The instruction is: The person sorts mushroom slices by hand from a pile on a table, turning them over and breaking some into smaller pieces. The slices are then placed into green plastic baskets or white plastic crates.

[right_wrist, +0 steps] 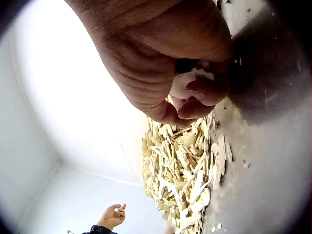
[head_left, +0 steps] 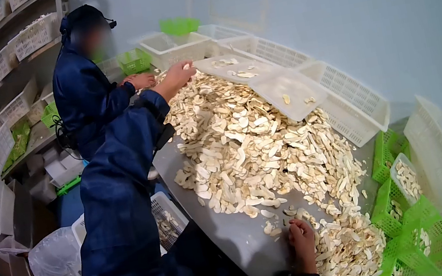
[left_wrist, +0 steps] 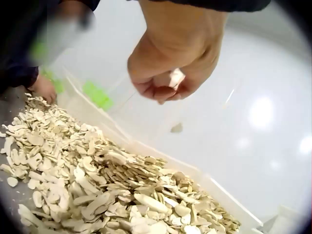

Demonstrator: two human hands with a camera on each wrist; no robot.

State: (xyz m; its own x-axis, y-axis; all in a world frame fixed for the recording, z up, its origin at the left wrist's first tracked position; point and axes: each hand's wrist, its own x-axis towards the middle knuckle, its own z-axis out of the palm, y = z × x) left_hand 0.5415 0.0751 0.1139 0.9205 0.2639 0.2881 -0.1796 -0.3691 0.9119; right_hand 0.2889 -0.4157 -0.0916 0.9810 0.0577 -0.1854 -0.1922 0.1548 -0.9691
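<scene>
Left hand (head_left: 178,77): grips a pale slice (left_wrist: 175,77) in curled fingers, raised at 11 o'clock over the pile (head_left: 258,149).
Right hand (head_left: 302,242): pinches a second slice (right_wrist: 187,84) in bent fingers, at 6 o'clock of the pile, on the grey surface (head_left: 232,236).

The grey table (head_left: 232,236) is long and smooth. A big heap of pale slices (head_left: 253,150) lies right on it and covers most of the top. A bare strip of table runs along the near edge, with a few loose slices and crumbs on it. White baskets (head_left: 347,101) stand in a row along the far edge, just beside the heap. Clear trays (head_left: 276,84) lie on top of the heap next to them, with a few slices inside.
</scene>
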